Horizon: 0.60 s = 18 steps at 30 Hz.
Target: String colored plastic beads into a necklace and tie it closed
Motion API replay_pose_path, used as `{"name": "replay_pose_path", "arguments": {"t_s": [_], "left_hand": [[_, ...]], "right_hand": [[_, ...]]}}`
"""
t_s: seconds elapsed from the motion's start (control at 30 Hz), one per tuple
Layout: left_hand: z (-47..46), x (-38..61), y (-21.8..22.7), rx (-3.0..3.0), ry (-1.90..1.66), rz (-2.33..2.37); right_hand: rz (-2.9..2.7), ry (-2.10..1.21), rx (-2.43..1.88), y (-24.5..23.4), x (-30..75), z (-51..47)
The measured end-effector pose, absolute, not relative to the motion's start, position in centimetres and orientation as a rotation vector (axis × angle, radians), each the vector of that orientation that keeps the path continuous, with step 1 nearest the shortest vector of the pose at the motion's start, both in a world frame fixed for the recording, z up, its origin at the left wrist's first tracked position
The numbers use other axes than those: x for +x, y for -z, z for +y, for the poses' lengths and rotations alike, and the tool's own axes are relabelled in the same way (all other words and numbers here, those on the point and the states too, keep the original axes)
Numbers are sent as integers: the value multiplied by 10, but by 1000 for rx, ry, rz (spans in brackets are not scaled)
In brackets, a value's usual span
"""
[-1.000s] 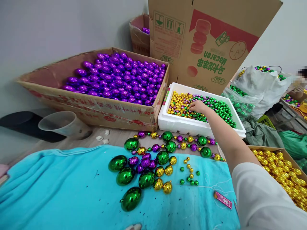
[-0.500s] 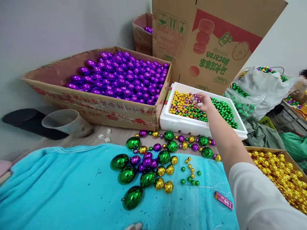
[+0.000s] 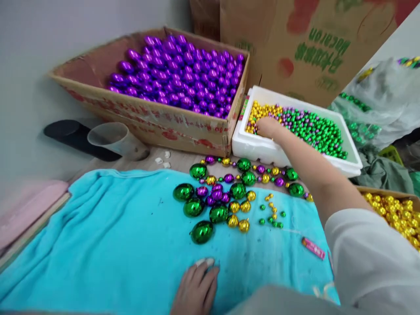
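Reaching over the near rim of the white foam tray (image 3: 262,151), the right hand (image 3: 267,128) rests on the small gold, green and purple beads (image 3: 305,127) inside, though whether its fingers pinch any cannot be told. Left of that tray stands a brown cardboard box of large purple baubles (image 3: 183,70); before it, strung green, gold and purple baubles (image 3: 226,197) lie on a turquoise towel (image 3: 98,245) covering the counter. Well before the tray, the left hand (image 3: 195,288) lies flat on open towel, fingers relaxed, holding nothing.

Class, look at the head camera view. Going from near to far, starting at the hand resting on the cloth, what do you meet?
left hand → turquoise cloth → loose big green, purple and gold beads → beaded strand → white foam tray, where the right hand reaches in → upright cardboard box.
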State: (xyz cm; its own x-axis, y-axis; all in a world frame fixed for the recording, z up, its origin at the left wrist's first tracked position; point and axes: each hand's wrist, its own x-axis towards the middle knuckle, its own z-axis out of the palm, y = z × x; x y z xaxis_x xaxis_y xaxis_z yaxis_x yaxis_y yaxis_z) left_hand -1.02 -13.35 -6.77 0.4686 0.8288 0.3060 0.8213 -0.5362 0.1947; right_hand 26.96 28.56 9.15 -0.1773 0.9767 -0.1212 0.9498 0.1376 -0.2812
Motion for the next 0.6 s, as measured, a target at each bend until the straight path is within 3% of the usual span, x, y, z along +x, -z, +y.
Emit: {"name": "replay_pose_path", "arguments": {"t_s": [0.13, 0.3, 0.4, 0.5, 0.6], "left_hand": [[-130, 1, 55, 2508, -506, 1496], [-131, 3, 54, 2411, -465, 1438], [-131, 2, 58, 2385, -491, 1445], [-125, 7, 53, 2347, -548, 1405], [-115, 23, 19, 2134, -705, 1296]], "right_hand": [[-2147, -461, -1908, -119, 283, 264], [-2280, -876, -1570, -143, 296, 166], [-2503, -1022, -1558, -112, 292, 84], [-2559, -909, -1735, -57, 288, 27], [-2467, -686, -1903, -17, 289, 3]]}}
